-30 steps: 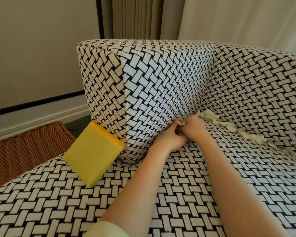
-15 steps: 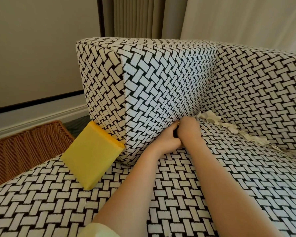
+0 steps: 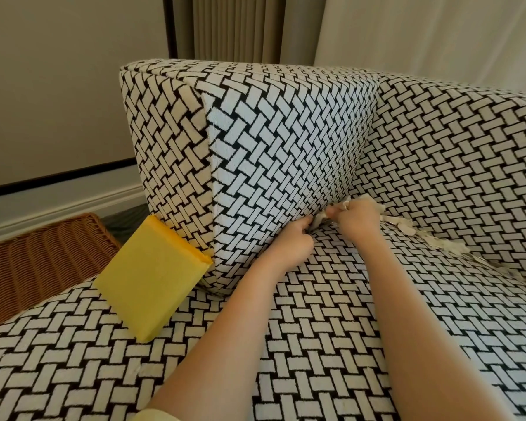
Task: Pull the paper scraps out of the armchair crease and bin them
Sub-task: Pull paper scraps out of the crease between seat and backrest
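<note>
The armchair is covered in black-and-white woven-pattern fabric. Both hands work at the crease where the arm cushion meets the seat. My left hand has its fingers curled into the crease and touches a crumpled white scrap. My right hand pinches that same scrap from the other side, with more paper bunched above its knuckles. Further pale paper scraps lie strung along the back crease to the right of my right hand.
A yellow pad leans against the front of the arm cushion on the seat. A brown wicker basket stands on the floor at the left, beside the armchair. Wall and curtains rise behind.
My right hand has drawn a white scrap up out of the crease, and it now shows between the two hands. The view has shifted slightly to the left.
</note>
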{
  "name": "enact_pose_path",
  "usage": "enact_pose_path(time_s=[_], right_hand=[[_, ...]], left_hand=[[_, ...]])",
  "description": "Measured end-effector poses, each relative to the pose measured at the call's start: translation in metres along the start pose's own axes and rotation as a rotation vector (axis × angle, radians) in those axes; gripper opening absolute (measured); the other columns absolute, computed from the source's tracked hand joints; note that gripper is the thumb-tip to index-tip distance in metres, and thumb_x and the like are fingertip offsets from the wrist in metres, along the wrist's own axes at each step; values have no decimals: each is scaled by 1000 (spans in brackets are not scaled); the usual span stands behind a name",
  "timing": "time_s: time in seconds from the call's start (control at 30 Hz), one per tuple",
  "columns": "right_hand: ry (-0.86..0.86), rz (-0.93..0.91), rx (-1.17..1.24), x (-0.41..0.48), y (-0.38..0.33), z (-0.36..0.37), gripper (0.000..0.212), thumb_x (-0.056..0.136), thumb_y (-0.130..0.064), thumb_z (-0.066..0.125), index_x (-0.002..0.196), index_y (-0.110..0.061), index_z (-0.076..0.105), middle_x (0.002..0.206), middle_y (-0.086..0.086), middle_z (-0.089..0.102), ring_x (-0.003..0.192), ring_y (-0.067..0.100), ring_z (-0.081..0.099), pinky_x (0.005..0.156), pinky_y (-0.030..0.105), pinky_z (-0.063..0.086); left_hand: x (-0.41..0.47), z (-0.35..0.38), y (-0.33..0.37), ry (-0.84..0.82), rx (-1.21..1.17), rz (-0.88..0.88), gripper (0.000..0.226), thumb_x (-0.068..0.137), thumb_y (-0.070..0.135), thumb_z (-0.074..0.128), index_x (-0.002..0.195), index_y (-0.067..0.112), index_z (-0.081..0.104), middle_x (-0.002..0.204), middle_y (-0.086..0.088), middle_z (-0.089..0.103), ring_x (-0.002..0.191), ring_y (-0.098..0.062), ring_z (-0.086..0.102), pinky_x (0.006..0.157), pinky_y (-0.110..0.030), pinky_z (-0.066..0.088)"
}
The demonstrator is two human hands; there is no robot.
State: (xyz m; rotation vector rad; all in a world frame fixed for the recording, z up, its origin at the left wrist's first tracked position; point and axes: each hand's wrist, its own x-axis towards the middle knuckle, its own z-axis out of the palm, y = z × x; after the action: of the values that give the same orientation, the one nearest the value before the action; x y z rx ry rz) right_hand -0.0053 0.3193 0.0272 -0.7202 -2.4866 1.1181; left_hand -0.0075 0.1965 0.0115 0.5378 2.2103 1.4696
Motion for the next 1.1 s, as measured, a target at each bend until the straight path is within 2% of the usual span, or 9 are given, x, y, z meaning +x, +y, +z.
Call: enact_pose_path(time_s=[0.13, 0.23, 0.37, 0.57, 0.7, 0.77, 0.87, 1.0, 1.1], right_hand=[[14, -10, -3, 0, -2, -5, 20, 93, -10, 52, 104, -4, 67, 113, 9, 64, 103, 18, 54, 84, 23, 35], [29, -10, -17, 1, -2, -4, 20, 94, -10, 51, 102, -6, 68, 112, 7, 65, 92, 14, 50, 79, 21, 34], [103, -18, 37, 3, 1, -3, 22, 95, -7, 48, 106, -5, 67, 115, 10, 63, 97, 18, 55, 69, 17, 36], [202, 17, 197, 11, 9, -2, 22, 96, -9, 45, 106, -5, 64, 107, 11, 63, 91, 21, 56, 77, 26, 40], [213, 95, 338, 19, 14, -1, 22, 96, -10, 43, 106, -7, 62, 98, 7, 59, 84, 18, 55, 76, 30, 47], [222, 135, 420, 22, 15, 1, 22, 97, -11, 43, 106, -6, 62, 97, 6, 58, 77, 15, 55, 69, 25, 49], [237, 162, 555, 21, 15, 2, 20, 96, -12, 45, 107, -7, 61, 96, 5, 57, 66, 8, 50, 55, 17, 42], [158, 197, 653, 22, 11, 6, 16, 97, -9, 43, 94, -9, 59, 89, 4, 56, 66, 8, 50, 58, 18, 47], [71, 257, 592, 24, 4, 5, 23, 99, -13, 36, 107, -14, 58, 89, -1, 53, 66, 8, 49, 43, 12, 42]], left_hand=[[3, 10, -6, 97, 229, 46, 57, 93, -6, 31, 146, 16, 28, 147, -8, 37, 131, -21, 40, 108, -28, 34], [8, 17, -9, 257, 440, 41, 43, 94, -4, 34, 130, 9, 51, 126, -11, 57, 113, -24, 54, 94, -30, 43], [12, 24, 2, 367, 625, 135, 32, 93, -5, 37, 116, 3, 58, 110, -13, 62, 99, -26, 60, 78, -30, 47], [23, 27, 2, 470, 550, 247, 23, 96, 1, 39, 103, 7, 60, 95, -11, 64, 84, -23, 61, 63, -25, 41], [26, 31, -1, 423, 551, 172, 29, 97, 4, 39, 119, 10, 57, 108, -10, 64, 94, -23, 61, 72, -30, 48], [27, 32, -4, 361, 584, 99, 33, 97, 7, 39, 125, 11, 57, 116, -10, 62, 101, -24, 60, 79, -31, 49], [27, 31, -5, 313, 568, 75, 31, 97, 13, 40, 119, 10, 61, 110, -10, 64, 96, -25, 61, 72, -28, 45], [22, 26, -1, 357, 628, 100, 29, 96, 3, 41, 114, 9, 63, 109, -9, 64, 95, -23, 61, 75, -25, 46], [16, 24, 4, 368, 729, 157, 31, 93, -4, 39, 115, 5, 59, 111, -13, 61, 100, -26, 60, 79, -28, 48]])
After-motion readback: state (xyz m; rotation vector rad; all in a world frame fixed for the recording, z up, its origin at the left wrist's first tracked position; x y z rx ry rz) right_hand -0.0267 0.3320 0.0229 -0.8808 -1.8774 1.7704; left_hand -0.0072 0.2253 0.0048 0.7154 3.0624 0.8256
